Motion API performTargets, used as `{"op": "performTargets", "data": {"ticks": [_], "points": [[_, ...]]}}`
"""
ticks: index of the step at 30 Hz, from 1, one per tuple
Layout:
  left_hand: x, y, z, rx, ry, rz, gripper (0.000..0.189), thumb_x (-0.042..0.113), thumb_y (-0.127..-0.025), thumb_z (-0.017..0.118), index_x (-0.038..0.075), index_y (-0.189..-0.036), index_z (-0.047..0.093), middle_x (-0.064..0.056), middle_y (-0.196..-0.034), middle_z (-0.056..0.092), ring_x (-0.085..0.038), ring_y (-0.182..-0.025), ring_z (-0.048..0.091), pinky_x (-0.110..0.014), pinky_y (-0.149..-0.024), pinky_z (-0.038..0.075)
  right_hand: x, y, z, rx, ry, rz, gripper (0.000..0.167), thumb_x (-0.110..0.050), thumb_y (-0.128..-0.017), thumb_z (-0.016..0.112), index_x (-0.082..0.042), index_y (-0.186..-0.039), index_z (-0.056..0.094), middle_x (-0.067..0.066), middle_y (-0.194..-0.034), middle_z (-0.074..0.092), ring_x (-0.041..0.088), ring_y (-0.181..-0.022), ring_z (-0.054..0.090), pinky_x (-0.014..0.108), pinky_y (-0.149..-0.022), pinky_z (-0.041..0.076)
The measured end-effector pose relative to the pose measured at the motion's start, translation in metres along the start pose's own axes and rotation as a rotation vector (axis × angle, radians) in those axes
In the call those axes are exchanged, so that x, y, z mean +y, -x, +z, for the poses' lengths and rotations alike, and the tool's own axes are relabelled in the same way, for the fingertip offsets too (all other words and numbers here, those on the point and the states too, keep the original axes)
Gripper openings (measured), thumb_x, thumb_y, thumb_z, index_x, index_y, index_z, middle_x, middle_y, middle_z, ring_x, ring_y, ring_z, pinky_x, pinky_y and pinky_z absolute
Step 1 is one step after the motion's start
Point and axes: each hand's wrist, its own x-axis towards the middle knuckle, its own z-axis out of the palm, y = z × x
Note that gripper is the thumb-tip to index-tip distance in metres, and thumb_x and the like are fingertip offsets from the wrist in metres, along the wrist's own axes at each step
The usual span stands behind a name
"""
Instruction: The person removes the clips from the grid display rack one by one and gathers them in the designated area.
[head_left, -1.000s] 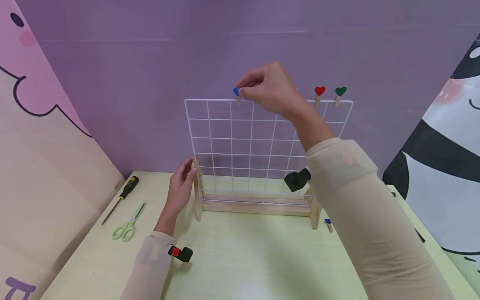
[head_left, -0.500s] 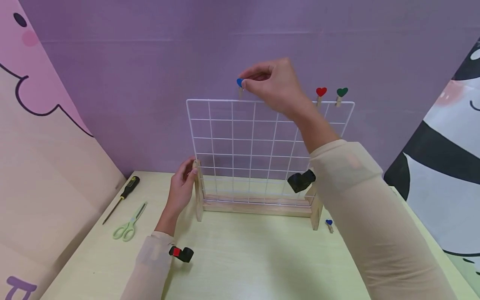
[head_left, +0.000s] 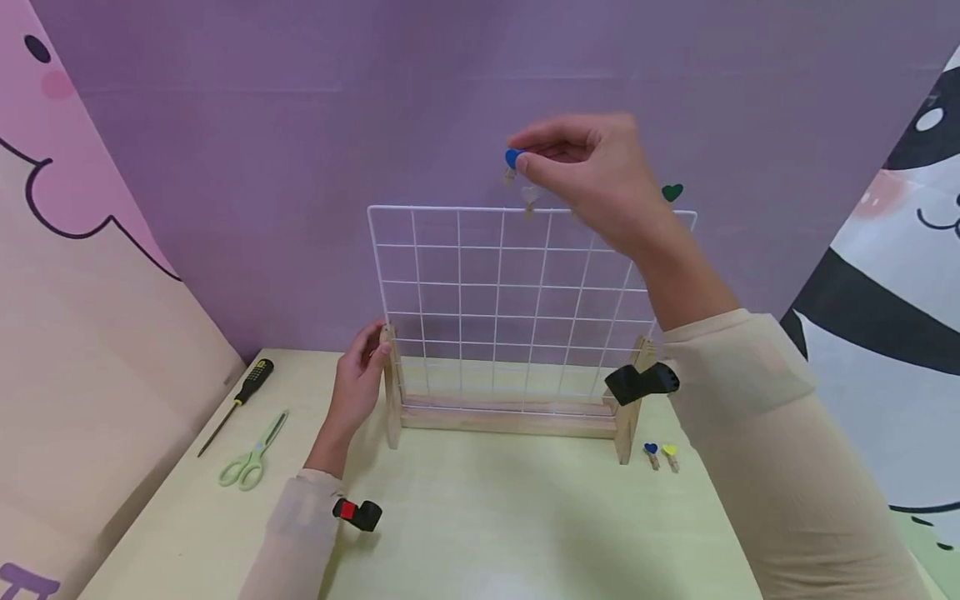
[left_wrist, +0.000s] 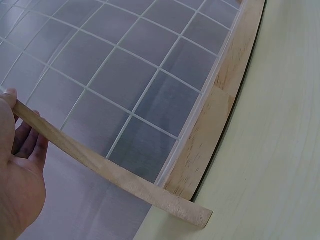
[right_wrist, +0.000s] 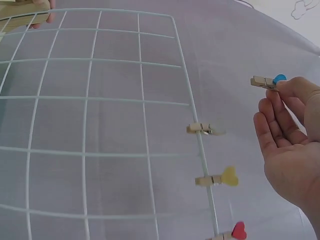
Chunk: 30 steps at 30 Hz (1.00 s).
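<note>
My right hand (head_left: pixel 600 171) pinches a small wooden clothespin with a blue heart (head_left: pixel 513 158), held above the top wire of a white wire grid (head_left: pixel 459 247). The right wrist view shows this clothespin apart from the grid. Clipped along the top wire are clothespins with a white heart (right_wrist: pixel 200 129), a yellow heart (right_wrist: pixel 229 177), a red heart (right_wrist: pixel 239 231) and a green heart (head_left: pixel 672 192). The right hand hides some of them in the head view. My left hand (head_left: pixel 358 379) holds the wooden side post (left_wrist: pixel 100 162) of the grid's stand (head_left: pixel 510 422).
Two loose clothespins, a dark blue heart one (head_left: pixel 652 454) and a yellow heart one (head_left: pixel 671 457), lie right of the stand. On the table's left are a screwdriver (head_left: pixel 256 380) and green scissors (head_left: pixel 252 458). A purple backdrop (head_left: pixel 300 208) rises behind.
The blue heart clothespin has come up off the top wire and moved right in my right hand. The white heart clothespin and the loose yellow one have come into sight. My left hand stays put.
</note>
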Motion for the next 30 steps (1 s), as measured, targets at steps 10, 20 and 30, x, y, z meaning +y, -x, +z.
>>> {"op": "performTargets", "data": {"ticks": [10,20,30], "points": [[-0.003,-0.002,-0.001,0.003,0.009,0.02,0.045,0.015,-0.109,0.053,0.003,-0.151,0.047,-0.022,-0.145,0.057,-0.003,-0.118,0.057,-0.008,-0.097,0.047,0.009,0.024,-0.013,0.04,0.004,0.006,0.017,-0.013,-0.092,0.078,-0.008,-0.108,0.08,-0.005,-0.101,0.078,0.013,-0.095,0.072,0.015,-0.085,0.057],[-0.002,-0.006,0.003,0.001,0.016,0.041,0.044,0.015,-0.108,0.053,0.003,-0.151,0.048,-0.022,-0.144,0.058,-0.004,-0.118,0.057,-0.008,-0.098,0.047,0.022,0.049,-0.026,0.05,-0.081,-0.047,0.016,-0.004,-0.091,0.076,0.0,-0.106,0.079,-0.003,-0.098,0.078,0.01,-0.086,0.072,0.015,-0.081,0.058],[-0.004,-0.005,0.0,0.008,0.019,0.016,0.044,0.015,-0.109,0.053,0.004,-0.151,0.048,-0.021,-0.142,0.058,-0.006,-0.116,0.057,-0.009,-0.096,0.048,0.044,0.081,-0.032,0.056,0.093,0.028,0.023,-0.014,-0.096,0.074,-0.007,-0.117,0.077,-0.011,-0.102,0.077,0.01,-0.092,0.071,0.013,-0.081,0.057]]}}
